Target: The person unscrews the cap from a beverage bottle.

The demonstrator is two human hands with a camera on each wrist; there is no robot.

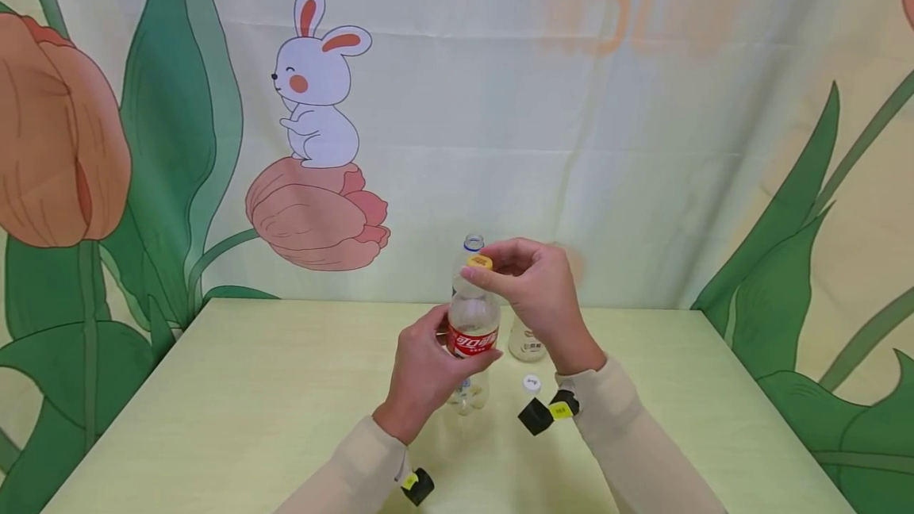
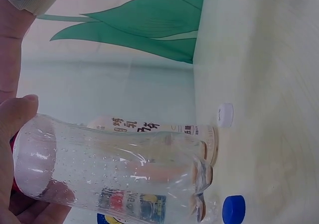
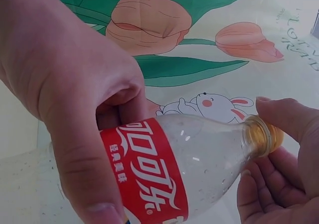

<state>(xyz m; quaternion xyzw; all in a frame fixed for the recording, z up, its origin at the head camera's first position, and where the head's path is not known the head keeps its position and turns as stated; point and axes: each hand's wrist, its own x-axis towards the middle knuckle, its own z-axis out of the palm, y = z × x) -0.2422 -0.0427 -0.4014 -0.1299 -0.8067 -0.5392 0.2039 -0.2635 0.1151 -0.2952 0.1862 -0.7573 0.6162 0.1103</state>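
Note:
My left hand point(image 1: 432, 359) grips a clear plastic cola bottle point(image 1: 474, 312) round its red label point(image 3: 152, 171). The bottle stands roughly upright in the head view, and no drink shows inside it. At its mouth is a yellow cap point(image 1: 480, 262), which my right hand point(image 1: 540, 284) pinches between thumb and fingers. Water drops dot the bottle's clear lower part point(image 2: 124, 159) in the left wrist view.
Behind the cola bottle stands an uncapped bottle point(image 1: 474, 243) with a blue neck ring. A clear bottle with brown lettering point(image 1: 528, 346) stands to its right. A white cap point(image 1: 531, 381) and a blue cap point(image 2: 233, 209) lie on the pale table point(image 1: 236, 403). A printed curtain point(image 1: 457, 101) hangs behind.

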